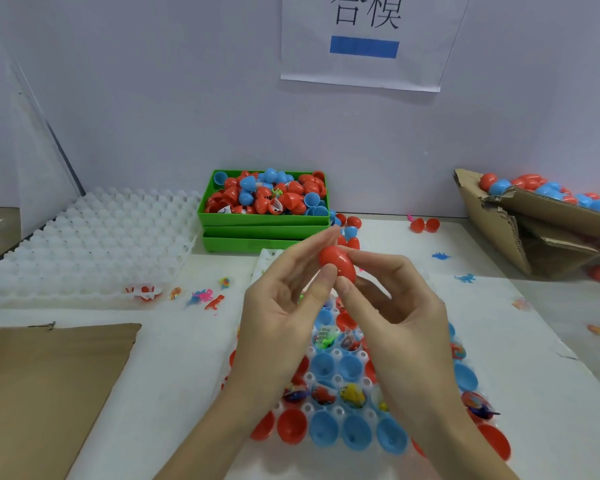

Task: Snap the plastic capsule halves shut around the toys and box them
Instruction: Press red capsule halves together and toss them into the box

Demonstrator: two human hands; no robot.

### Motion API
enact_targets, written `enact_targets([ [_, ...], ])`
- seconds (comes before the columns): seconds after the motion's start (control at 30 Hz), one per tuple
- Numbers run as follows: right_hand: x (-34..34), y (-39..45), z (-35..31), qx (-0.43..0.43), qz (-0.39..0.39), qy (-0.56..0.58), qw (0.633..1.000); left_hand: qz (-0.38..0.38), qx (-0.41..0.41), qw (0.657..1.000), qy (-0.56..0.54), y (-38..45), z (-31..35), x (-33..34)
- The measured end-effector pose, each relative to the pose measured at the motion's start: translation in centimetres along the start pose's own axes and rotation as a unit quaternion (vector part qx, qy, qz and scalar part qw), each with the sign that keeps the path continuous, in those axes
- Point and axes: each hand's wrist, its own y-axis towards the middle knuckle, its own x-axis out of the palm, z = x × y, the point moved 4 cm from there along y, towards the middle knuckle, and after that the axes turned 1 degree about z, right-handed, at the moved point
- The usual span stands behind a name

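The left hand point(284, 306) pinches the red capsule point(338, 263) between thumb and extended fingers, raised above the white tray point(267, 261) of capsule halves. The right hand point(392, 306) grips the capsule's other side with curled thumb and forefinger. The cardboard box point(499, 230) sits far right.

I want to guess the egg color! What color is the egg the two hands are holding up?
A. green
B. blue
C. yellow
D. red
D: the red egg is pinched between the fingertips of the left hand and the right hand, held up above the white tray of red and blue halves.
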Motion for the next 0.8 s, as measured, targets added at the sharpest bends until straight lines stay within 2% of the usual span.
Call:
enact_targets([
  [0.13,0.5,-0.4,0.2,0.010,-0.015,0.033,0.999,-0.001,0.018,1.000,-0.008,0.3,0.2,-0.4],
  [0.3,0.5,-0.3,0.7,0.083,-0.014,0.100,0.991,-0.011,0.054,0.998,0.022,0.3,0.9,-0.4],
  [0.4,0.6,-0.3,0.4,0.063,-0.025,0.089,0.994,-0.003,0.056,0.998,0.026,0.4,1.2,-0.9],
  [0.57,0.5,-0.4,0.4,0.044,-0.003,0.090,0.995,0.003,0.013,1.000,-0.028,0.6,1.0,-1.5],
  [0.8,0.3,-0.3,0.6,0.045,0.023,0.090,0.995,-0.010,0.034,0.999,0.025,0.7,1.4,-1.3],
])
